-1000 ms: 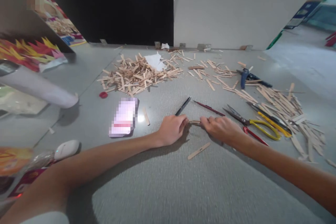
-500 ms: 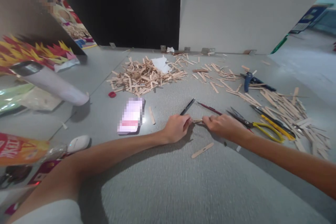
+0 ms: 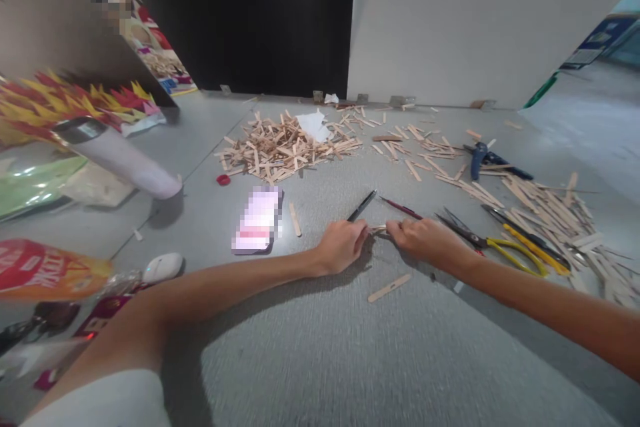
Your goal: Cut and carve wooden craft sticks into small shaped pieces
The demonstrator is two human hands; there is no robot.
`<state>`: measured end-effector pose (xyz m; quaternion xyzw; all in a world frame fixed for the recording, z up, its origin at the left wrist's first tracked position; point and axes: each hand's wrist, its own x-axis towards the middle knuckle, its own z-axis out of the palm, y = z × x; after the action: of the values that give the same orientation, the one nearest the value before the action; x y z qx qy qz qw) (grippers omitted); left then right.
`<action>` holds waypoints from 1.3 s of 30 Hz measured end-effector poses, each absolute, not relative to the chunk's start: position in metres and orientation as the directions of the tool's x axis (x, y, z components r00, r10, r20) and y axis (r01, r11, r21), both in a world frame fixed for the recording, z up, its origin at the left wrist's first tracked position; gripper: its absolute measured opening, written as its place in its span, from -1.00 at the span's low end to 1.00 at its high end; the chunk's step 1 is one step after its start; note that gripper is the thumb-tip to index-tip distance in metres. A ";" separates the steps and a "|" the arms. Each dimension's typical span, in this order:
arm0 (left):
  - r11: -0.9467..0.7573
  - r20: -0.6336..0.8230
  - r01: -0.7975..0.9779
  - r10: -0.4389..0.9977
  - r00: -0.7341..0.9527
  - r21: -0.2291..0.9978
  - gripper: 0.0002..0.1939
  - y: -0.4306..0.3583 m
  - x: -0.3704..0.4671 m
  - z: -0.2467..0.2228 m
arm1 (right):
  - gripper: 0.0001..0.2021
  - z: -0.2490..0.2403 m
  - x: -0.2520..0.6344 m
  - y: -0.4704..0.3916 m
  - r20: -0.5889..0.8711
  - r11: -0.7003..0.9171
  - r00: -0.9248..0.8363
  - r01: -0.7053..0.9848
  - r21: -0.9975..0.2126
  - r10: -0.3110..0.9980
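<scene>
My left hand [image 3: 343, 244] and my right hand [image 3: 419, 237] are both closed, gripping opposite ends of small wooden sticks [image 3: 379, 229] that show in the short gap between them. Fingers hide most of these sticks. A black pen [image 3: 363, 205] lies just beyond my left hand, and a dark red pen [image 3: 400, 206] lies beyond my right. Nearer me, a single wooden stick with a small hole [image 3: 389, 287] rests on the grey table [image 3: 320, 360]. Another stick [image 3: 295, 219] lies between my left hand and the phone [image 3: 259, 220].
A big heap of wooden pieces [image 3: 280, 150] lies at the back. Scissors with yellow handles [image 3: 517, 257], a yellow cutter [image 3: 537, 250], blue pliers [image 3: 479, 160] and more sticks [image 3: 545, 207] are on the right. A tumbler [image 3: 125, 160] and white mouse [image 3: 163, 267] are on the left.
The whole view has shifted slightly, so the table items appear a little further right. Both hands keep their hold on the sticks, with hardly any movement between them.
</scene>
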<state>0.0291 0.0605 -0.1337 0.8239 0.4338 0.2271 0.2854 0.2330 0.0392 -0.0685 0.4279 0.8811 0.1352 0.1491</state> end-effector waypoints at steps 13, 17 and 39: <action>-0.393 0.282 0.242 0.876 0.391 0.887 -0.31 0.050 0.025 -0.105 | -0.66 -0.027 0.229 0.016 -0.017 0.359 -0.368 0.915 -0.182 0.930; -0.399 0.279 0.170 0.833 0.478 0.901 -0.25 0.035 0.023 -0.091 | -0.71 -0.018 0.230 0.001 -0.026 0.306 -0.364 0.818 -0.487 0.931; -0.599 0.319 0.496 0.781 0.537 0.629 -0.44 0.025 0.014 -0.072 | -0.69 0.010 0.258 -0.016 0.057 0.413 -0.444 0.770 -0.486 0.894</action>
<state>0.0139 0.0249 -0.0725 0.8433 0.3783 0.2969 0.2400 0.2578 -0.0163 0.0102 0.5036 0.8261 -0.1992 -0.1559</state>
